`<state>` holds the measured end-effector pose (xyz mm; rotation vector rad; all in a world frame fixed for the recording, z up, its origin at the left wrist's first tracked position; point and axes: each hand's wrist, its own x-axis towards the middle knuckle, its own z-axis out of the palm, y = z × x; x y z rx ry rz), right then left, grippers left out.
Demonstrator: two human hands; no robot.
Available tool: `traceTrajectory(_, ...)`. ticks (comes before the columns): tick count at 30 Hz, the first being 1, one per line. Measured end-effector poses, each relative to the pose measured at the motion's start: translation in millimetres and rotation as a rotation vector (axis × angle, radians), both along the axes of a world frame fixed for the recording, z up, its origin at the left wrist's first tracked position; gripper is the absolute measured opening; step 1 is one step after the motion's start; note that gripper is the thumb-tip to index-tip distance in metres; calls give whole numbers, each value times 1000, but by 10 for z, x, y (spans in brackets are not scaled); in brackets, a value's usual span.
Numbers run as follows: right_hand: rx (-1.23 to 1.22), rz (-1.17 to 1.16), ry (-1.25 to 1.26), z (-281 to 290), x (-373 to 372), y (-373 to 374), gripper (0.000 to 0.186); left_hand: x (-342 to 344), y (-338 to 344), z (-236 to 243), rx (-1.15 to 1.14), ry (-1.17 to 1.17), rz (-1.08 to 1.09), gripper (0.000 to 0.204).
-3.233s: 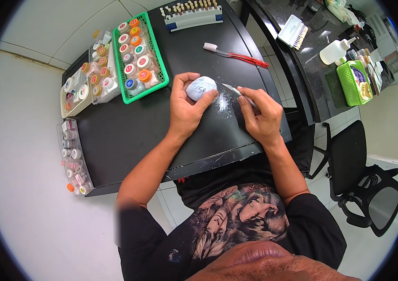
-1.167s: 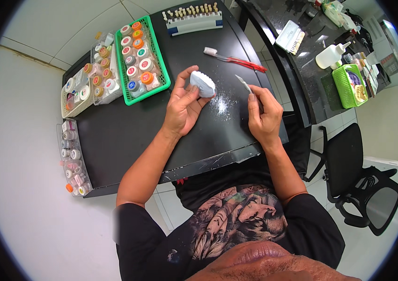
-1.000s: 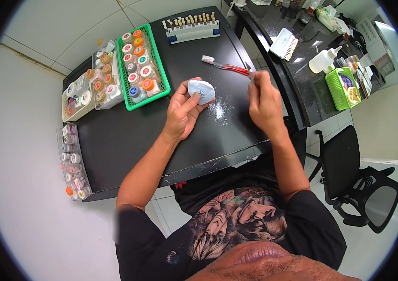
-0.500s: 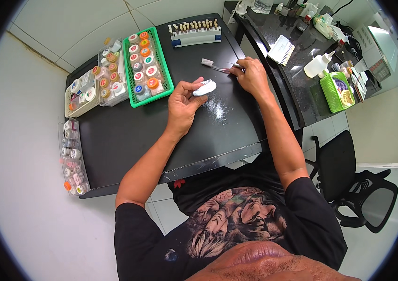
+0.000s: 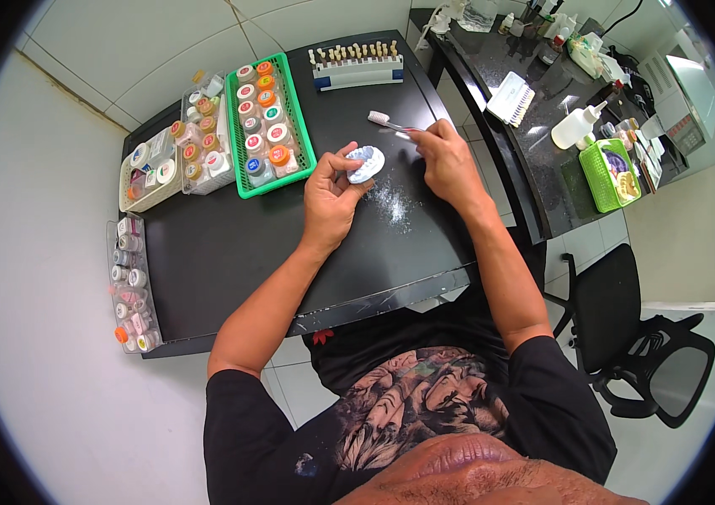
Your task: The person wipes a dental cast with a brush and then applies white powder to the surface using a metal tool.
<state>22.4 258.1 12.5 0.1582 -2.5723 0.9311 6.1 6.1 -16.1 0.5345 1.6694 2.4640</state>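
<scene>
My left hand (image 5: 330,202) is closed around a white plaster dental cast (image 5: 369,171), fingers along its edge and the row of teeth turned toward me. To the right, my right hand (image 5: 448,168) is closed on the handle of a toothbrush (image 5: 391,123). The brush's pale bristle head points left and away from me, apart from the cast. White powder (image 5: 394,208) lies scattered on the black table (image 5: 231,261) below and right of the cast.
A green basket (image 5: 310,143) of capped jars stands left of my left hand, with more jar trays beyond it. A tooth shade rack (image 5: 359,71) sits at the table's back. On the dark right counter are a squeeze bottle (image 5: 578,126) and a lime-green basket (image 5: 590,183).
My right hand has taken hold of the toothbrush, and its fingers have closed more fully around the handle. My left hand has tilted the cast so that its toothed side shows.
</scene>
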Motion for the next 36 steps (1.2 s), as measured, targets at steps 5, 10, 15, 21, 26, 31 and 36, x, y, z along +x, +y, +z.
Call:
traceTrajectory(5, 154, 24, 59, -77, -7, -147, 32, 21, 15, -11, -37, 34, 8, 37)
traceTrajectory(10, 128, 50, 79, -39, -23, -150, 29, 33, 16, -27, -44, 88, -16, 36)
traceTrajectory(15, 134, 61, 107, -12, -36, -130, 26, 53, 21, -2, -52, 19, -1, 35)
traceTrajectory(21, 211, -198, 138, 59, -137, 85, 20, 53, 28, -13, -64, 63, -16, 35)
traceTrajectory(26, 165, -186, 11, -16, -270, 218, 17, 50, 48, 3, -54, 30, -13, 35)
traceTrajectory(31, -147, -106, 84, 228, -192, 80, 14, 55, 19, 1, -70, 53, -7, 36)
traceTrajectory(36, -6, 119, 126, 399, 57, 4, 27, 42, 21, 17, 4, 4, -12, 36)
